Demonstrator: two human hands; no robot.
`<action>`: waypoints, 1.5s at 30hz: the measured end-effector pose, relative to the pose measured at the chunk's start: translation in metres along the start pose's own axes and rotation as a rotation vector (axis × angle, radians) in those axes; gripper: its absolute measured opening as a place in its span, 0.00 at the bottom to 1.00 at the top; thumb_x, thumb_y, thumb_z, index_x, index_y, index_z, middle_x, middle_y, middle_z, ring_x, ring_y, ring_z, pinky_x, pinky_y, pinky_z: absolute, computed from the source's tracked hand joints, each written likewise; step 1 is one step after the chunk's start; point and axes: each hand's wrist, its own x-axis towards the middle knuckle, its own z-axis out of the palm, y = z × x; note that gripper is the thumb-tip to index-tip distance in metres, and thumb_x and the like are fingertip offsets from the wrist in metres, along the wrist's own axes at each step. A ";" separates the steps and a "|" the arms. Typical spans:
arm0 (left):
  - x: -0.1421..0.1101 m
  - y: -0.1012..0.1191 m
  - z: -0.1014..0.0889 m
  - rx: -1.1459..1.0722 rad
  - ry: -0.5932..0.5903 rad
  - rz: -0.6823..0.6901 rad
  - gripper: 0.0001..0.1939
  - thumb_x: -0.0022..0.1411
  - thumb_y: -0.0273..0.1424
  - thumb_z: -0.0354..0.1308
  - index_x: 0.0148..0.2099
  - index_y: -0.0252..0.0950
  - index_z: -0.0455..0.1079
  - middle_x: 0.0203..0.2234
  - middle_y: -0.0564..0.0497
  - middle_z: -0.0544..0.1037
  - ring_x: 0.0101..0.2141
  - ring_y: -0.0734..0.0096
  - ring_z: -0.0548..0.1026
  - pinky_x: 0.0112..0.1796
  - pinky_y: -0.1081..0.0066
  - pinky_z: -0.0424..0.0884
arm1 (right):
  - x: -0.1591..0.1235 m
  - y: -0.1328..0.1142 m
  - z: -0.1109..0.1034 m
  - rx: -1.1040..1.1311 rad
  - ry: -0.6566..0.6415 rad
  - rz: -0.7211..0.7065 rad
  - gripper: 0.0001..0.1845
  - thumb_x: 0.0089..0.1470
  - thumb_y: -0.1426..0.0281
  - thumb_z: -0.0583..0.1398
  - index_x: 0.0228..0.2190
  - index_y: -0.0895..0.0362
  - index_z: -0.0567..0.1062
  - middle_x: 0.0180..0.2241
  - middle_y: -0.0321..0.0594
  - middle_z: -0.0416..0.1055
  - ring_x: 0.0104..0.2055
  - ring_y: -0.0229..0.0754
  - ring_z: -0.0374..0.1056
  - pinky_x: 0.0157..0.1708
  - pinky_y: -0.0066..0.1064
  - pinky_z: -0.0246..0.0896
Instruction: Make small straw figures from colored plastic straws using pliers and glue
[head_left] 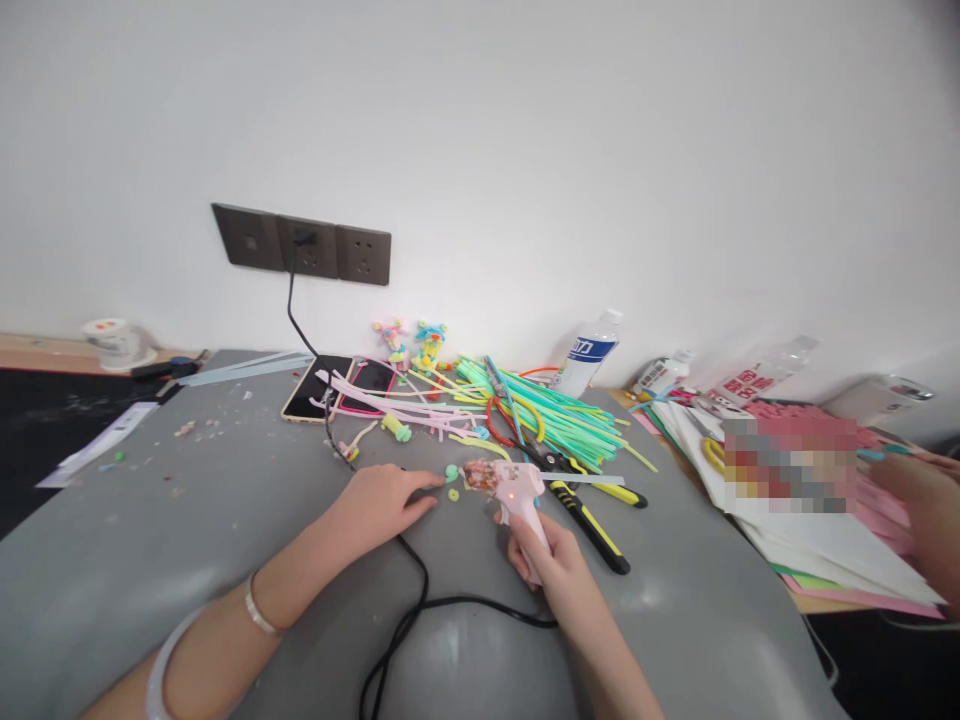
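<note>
In the head view my right hand (544, 560) is wrapped round the grip of a pale pink hot glue gun (517, 480). A small light glows on its body, and a clear glue stick (585, 479) sticks out of its back. The nozzle points left at a small mint-green coil (451, 471) on the grey table (300, 580). My left hand (386, 505) rests on the table with its index finger stretched to the coil's edge; thumb and index are apart. A small yellow-green ring (453, 495) lies just below the coil.
Pliers (592, 530), scissors (517, 415) and green pipe cleaners (577, 425) lie beyond the gun. A black cable (424, 580) crosses the table. Two small figures (430, 342) and a bottle (589, 355) stand near the wall. At right, another person's hand (904, 490) is near papers (817, 540).
</note>
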 end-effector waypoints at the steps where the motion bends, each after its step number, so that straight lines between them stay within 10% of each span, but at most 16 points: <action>1: 0.000 0.000 0.000 -0.001 -0.004 -0.002 0.19 0.65 0.37 0.51 0.56 0.47 0.73 0.27 0.51 0.81 0.31 0.65 0.78 0.35 0.72 0.68 | 0.000 0.000 0.000 -0.004 0.001 -0.003 0.34 0.48 0.41 0.57 0.33 0.62 0.73 0.14 0.29 0.56 0.16 0.33 0.48 0.18 0.26 0.47; 15: 0.003 -0.007 -0.003 -0.059 0.052 0.005 0.18 0.65 0.35 0.51 0.56 0.46 0.70 0.22 0.56 0.75 0.25 0.69 0.73 0.27 0.74 0.59 | -0.002 0.001 0.001 0.054 0.088 -0.018 0.34 0.49 0.42 0.57 0.36 0.62 0.73 0.15 0.29 0.56 0.17 0.34 0.50 0.19 0.27 0.47; 26: 0.007 -0.019 -0.004 -0.060 0.097 -0.052 0.04 0.59 0.32 0.57 0.32 0.38 0.69 0.23 0.54 0.73 0.27 0.68 0.71 0.29 0.72 0.58 | -0.001 -0.001 0.019 0.109 -0.103 -0.037 0.31 0.53 0.45 0.56 0.37 0.62 0.73 0.15 0.29 0.57 0.16 0.32 0.49 0.18 0.25 0.45; 45: 0.011 -0.025 0.003 -0.146 0.107 -0.112 0.09 0.56 0.31 0.58 0.26 0.37 0.63 0.23 0.54 0.72 0.28 0.67 0.70 0.29 0.71 0.57 | 0.011 0.000 0.028 0.040 -0.152 0.003 0.32 0.50 0.42 0.55 0.33 0.60 0.72 0.13 0.28 0.56 0.15 0.31 0.47 0.16 0.25 0.43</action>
